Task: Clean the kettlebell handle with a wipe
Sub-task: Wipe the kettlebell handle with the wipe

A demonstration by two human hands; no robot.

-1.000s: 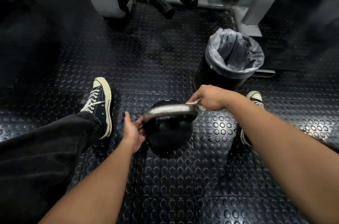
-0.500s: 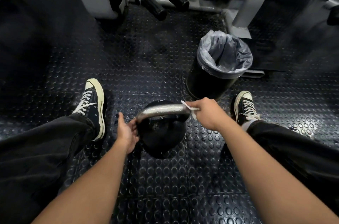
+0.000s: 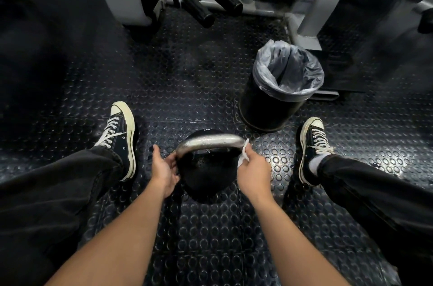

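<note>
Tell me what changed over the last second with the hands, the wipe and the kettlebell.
The right hand slid the wipe from the top right end of the handle down its right side, toward the person. The view also shifted, bringing the right leg and shoe into sight. The left hand kept holding the handle's left end, the kettlebell stayed on the floor, and the lined bin did not move.

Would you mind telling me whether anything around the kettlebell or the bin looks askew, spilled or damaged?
Nothing stands out. The kettlebell sits on the studded floor between the shoes, the left hand steadying its handle while the right hand holds the wipe at the other end. The lined bin stands upright; no spill shows.
</note>
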